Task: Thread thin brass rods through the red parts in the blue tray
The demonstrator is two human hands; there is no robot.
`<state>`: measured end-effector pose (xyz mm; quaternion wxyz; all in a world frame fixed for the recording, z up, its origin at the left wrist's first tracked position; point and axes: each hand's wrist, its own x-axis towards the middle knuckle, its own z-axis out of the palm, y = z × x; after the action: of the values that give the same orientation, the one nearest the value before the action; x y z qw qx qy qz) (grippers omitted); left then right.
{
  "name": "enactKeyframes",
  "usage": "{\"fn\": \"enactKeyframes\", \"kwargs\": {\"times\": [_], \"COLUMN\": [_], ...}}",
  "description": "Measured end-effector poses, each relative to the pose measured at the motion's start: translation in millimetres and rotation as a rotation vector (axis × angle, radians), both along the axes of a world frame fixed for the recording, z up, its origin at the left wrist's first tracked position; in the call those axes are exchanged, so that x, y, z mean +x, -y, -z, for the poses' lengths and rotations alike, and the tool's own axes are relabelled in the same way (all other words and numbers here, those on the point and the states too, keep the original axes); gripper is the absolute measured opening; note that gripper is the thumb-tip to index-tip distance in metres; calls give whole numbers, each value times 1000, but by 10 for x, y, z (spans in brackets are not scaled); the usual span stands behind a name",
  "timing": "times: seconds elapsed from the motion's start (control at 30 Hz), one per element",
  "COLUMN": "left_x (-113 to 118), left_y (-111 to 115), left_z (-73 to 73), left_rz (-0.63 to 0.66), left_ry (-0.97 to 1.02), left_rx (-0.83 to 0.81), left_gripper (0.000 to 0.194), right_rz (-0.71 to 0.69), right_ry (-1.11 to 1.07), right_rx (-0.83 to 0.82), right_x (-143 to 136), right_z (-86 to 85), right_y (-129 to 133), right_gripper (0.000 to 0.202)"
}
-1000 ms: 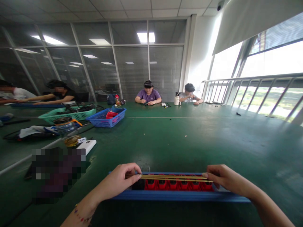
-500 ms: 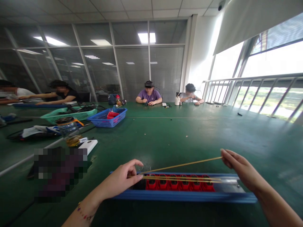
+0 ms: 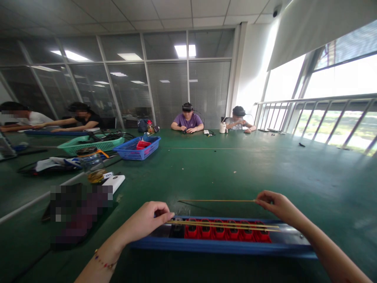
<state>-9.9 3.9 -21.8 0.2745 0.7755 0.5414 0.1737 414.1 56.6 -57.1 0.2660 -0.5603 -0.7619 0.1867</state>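
A long blue-edged metal tray [image 3: 224,249] lies across the near part of the table, with a row of red holders [image 3: 219,232] inside it. Over the holders run a few thin wooden sticks [image 3: 235,225]; their left ends are pinched between thumb and fingers of my left hand [image 3: 151,220]. My right hand [image 3: 272,204] grips the right end of one single stick [image 3: 218,200], which hangs level beyond the tray's far edge, apart from the others. Its left end is free.
On the left are a blue basket [image 3: 138,152], a green basket [image 3: 88,146], a jar [image 3: 92,165] and a white device [image 3: 116,182]. Across the table sit a person in purple [image 3: 187,121] and another person [image 3: 240,122]; two more are at far left.
The single stick has come away from my left hand and now lies level. My right hand has moved left and slightly down with it. The view has shifted slightly.
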Motion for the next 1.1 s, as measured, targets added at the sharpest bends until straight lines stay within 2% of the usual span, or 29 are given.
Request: {"fn": "enactKeyframes", "kwargs": {"times": [0.2, 0.33, 0.47, 0.63, 0.77, 0.93, 1.03, 1.1], "left_x": [-55, -44, -35, -40, -11, 37, -33, -123], "left_y": [5, 18, 32, 20, -3, -1, -33, -86], "left_z": [-57, -81, -94, -113, -108, -99, -151, -195], "left_rz": [57, 70, 63, 34, -15, 37, -21, -86], "left_ry": [-33, -65, -64, -82, -144, -198, -214, -219], "left_rx": [-34, -31, -7, 64, 222, 501, 648, 714], "left_gripper": [35, 34, 31, 27, 21, 24, 27, 28], "right_rz": [-186, -239, -277, -285, -295, -302, -282, -202], "right_ry": [188, 250, 300, 274, 247, 237, 200, 135], "right_rx": [72, 81, 92, 67, 49, 34, 63, 129], "right_x": [-268, -405, -445, -413, -412, -407, -356, -304], "right_z": [-109, 6, 149, 206, 207, 185, 138, 71], "right_y": [-237, -368, -382, -371, -381, -351, -324, -296], "right_gripper": [22, 21, 25, 25, 25, 24, 25, 26]}}
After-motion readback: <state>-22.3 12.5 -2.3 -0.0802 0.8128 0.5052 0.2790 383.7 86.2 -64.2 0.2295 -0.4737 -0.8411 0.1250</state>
